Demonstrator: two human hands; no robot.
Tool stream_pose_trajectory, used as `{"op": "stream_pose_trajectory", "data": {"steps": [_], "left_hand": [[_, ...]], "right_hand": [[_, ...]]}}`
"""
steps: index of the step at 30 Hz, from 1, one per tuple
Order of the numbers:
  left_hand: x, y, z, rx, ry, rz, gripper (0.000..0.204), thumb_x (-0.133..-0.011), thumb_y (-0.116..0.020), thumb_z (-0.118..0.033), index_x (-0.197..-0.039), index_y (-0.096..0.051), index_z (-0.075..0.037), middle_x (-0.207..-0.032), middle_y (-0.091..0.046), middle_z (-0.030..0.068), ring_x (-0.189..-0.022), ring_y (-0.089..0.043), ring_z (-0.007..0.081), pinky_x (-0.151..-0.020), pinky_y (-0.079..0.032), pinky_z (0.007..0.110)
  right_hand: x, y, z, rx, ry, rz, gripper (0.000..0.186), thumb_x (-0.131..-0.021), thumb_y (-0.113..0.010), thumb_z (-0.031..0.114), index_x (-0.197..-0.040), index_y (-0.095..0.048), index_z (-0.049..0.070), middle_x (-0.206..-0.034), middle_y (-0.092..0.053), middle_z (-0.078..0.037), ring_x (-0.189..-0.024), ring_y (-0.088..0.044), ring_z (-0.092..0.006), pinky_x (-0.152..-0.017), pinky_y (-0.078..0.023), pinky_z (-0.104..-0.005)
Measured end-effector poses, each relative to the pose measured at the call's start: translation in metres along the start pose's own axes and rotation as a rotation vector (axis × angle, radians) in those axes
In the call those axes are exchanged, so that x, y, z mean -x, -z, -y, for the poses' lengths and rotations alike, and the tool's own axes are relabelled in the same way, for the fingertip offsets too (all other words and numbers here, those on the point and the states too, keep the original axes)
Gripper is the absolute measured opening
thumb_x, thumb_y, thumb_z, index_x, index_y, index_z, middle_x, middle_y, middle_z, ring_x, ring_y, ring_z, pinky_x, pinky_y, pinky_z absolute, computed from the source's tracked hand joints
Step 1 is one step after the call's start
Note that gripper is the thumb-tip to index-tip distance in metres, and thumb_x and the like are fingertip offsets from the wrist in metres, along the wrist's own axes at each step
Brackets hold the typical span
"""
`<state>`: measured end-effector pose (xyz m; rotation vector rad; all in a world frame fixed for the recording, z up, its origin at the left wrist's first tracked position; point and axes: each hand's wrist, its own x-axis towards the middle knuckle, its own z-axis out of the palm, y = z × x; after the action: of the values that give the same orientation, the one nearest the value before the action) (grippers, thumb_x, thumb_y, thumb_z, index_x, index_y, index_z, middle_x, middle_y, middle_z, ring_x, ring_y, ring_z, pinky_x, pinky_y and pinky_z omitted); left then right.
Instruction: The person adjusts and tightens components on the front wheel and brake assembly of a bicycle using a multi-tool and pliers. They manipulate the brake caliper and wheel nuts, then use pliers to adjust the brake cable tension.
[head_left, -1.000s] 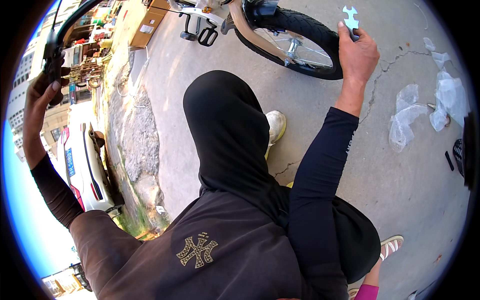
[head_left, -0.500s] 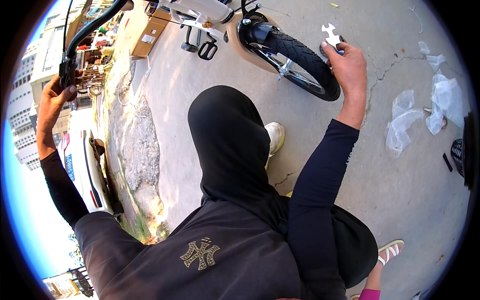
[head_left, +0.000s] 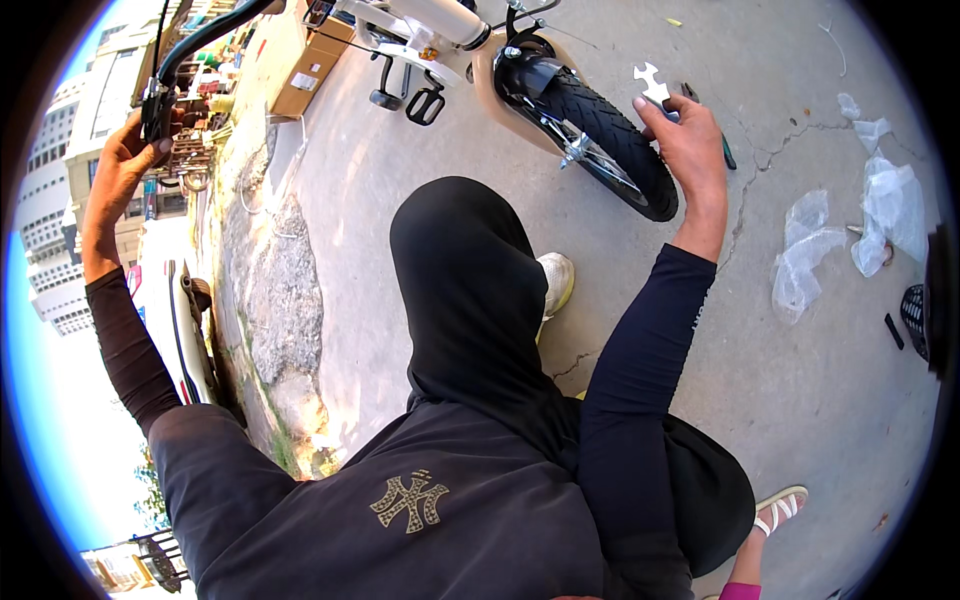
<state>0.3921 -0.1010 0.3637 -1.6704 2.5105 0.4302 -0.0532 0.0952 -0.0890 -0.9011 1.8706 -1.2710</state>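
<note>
A small bicycle stands tilted at the top, its white frame [head_left: 440, 18] and black-tyred front wheel [head_left: 600, 125] toward me. My left hand [head_left: 122, 168] is closed on the black brake lever [head_left: 155, 110] at the end of the curved handlebar [head_left: 205, 42]. Just right of the front tyre, my right hand [head_left: 692, 150] pinches a flat silver multi-head spanner [head_left: 652, 82] between thumb and fingers, its notched end pointing away from me. Partly hidden behind that hand is a dark tool with a teal-edged handle [head_left: 728, 153]; whether the hand touches it I cannot tell.
Clear plastic bags [head_left: 890, 205] lie on the cracked concrete at the right. A cardboard box [head_left: 308, 72] stands beyond the pedal [head_left: 425, 104]. Broken rock [head_left: 285, 265] and a parked white car [head_left: 180, 330] are at the left. Another person's sandalled foot [head_left: 780, 508] shows at lower right.
The handlebar and front wheel have shifted slightly right and down in view, my left hand along with them. My right hand with the spanner has moved a little nearer me, uncovering the teal-edged handle.
</note>
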Motion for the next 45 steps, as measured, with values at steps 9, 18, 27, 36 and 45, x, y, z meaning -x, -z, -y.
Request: {"op": "stream_pose_trajectory", "data": {"steps": [9, 18, 27, 36, 45], "left_hand": [[-0.022, -0.005, 0.009, -0.057, -0.056, -0.010, 0.050, -0.094, -0.075, -0.009, -0.141, -0.059, -0.004, -0.129, -0.071, 0.0035, -0.116, -0.063, 0.0112, -0.102, -0.048, 0.028], [-0.040, -0.002, 0.029, -0.038, -0.072, -0.024, 0.051, -0.091, -0.079, -0.009, -0.139, -0.061, -0.005, -0.124, -0.072, 0.0003, -0.112, -0.065, 0.0095, -0.104, -0.047, 0.028], [-0.060, -0.004, 0.040, -0.076, -0.063, -0.046, 0.049, -0.092, -0.080, -0.014, -0.137, -0.062, -0.005, -0.117, -0.074, 0.0003, -0.105, -0.066, 0.0090, -0.096, -0.049, 0.027], [-0.079, -0.009, 0.051, -0.195, -0.059, -0.145, 0.050, -0.092, -0.077, -0.002, -0.139, -0.063, -0.009, -0.120, -0.073, 0.0001, -0.107, -0.065, 0.0097, -0.096, -0.050, 0.028], [-0.092, -0.003, 0.053, -0.397, -0.156, -0.162, 0.046, -0.092, -0.077, -0.009, -0.135, -0.063, -0.005, -0.112, -0.074, 0.0051, -0.103, -0.066, 0.0122, -0.093, -0.052, 0.030]], "right_hand": [[0.005, -0.014, -0.009, -0.190, -0.009, 0.273, 0.037, -0.092, -0.076, 0.033, -0.106, -0.074, -0.002, -0.077, -0.065, 0.001, -0.062, -0.052, -0.0059, -0.054, -0.040, -0.0244], [0.006, -0.032, -0.011, -0.249, -0.052, 0.343, 0.032, -0.097, -0.069, 0.028, -0.107, -0.072, -0.003, -0.078, -0.067, -0.004, -0.067, -0.059, -0.0107, -0.062, -0.048, -0.0292], [0.016, -0.038, -0.011, -0.200, 0.003, 0.400, 0.025, -0.100, -0.061, 0.021, -0.106, -0.071, -0.002, -0.080, -0.071, -0.013, -0.071, -0.066, -0.0191, -0.068, -0.052, -0.0354], [0.029, -0.054, -0.013, -0.143, 0.020, 0.276, 0.026, -0.097, -0.061, 0.020, -0.111, -0.069, 0.000, -0.096, -0.071, -0.025, -0.092, -0.069, -0.0412, -0.084, -0.053, -0.0461], [0.034, -0.055, -0.021, -0.170, 0.104, 0.263, 0.025, -0.098, -0.063, 0.019, -0.110, -0.069, -0.002, -0.077, -0.064, -0.010, -0.071, -0.059, -0.0208, -0.066, -0.048, -0.0371]]}}
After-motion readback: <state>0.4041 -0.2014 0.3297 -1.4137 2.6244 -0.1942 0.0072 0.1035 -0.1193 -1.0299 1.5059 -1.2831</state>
